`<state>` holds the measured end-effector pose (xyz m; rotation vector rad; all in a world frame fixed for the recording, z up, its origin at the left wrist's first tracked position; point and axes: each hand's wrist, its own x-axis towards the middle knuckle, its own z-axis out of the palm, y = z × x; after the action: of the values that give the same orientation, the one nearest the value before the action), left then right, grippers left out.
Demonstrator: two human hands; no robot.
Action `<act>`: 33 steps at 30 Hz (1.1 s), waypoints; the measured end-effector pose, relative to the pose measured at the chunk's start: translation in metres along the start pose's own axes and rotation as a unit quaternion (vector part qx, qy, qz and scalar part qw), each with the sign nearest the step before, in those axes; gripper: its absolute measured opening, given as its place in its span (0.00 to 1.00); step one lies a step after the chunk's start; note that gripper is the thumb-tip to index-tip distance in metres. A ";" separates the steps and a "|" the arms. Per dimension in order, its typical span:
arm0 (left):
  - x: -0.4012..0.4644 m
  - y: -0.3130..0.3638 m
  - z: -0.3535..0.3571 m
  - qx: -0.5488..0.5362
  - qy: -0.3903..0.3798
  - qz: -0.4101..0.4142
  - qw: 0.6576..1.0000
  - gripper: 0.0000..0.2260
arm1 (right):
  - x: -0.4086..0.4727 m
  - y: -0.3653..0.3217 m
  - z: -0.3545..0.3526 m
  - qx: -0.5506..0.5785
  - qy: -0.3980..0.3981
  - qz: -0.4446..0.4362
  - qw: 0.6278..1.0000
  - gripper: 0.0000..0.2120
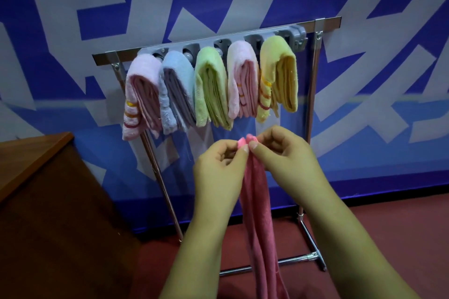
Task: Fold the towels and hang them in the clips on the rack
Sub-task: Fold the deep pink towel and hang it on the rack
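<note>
Step in hand: folding the deep pink towel point(257, 213); both hands bring its top corners together in front of the rack point(313, 109), so this looks like a lengthwise fold just being closed.
Left hand point(218, 172): fingers curled, thumb and forefinger pinching the towel's upper edge.
Right hand point(286, 155): fingers curled likewise, pinching the same edge; the two pinches touch at the top.
Deep pink towel: hangs straight down from the pinched corners between the forearms, narrow and long; its lower end runs out of view at the bottom.
Rack: five folded towels hang side by side from the grey clip bar point(218, 42): pale pink towel point(141, 97), blue towel point(177, 90), green towel point(211, 87), second pink towel point(243, 80), yellow towel point(279, 73).
Free clip: one clip point(297, 40) at the bar's right end appears to hold nothing.
Progress: by my reading, near the end; this may be the last towel.
Next move calls for: halving the length until the bundle matches the others, then lifting its folded top up into the free clip beside the yellow towel, without brushing that one loose.
Nearby: a brown wooden tabletop point(29, 153) at the left.
</note>
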<state>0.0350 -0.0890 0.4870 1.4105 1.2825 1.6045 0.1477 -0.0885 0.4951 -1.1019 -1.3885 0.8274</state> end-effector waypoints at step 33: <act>0.014 -0.013 -0.050 0.168 -0.237 0.081 0.953 0.12 | 0.008 0.000 -0.025 0.171 -0.122 -0.045 0.977 0.05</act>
<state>-0.0181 -0.0848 0.4817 2.0079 1.2009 1.0678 0.1729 -0.0834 0.5012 -0.6847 -1.4187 1.1149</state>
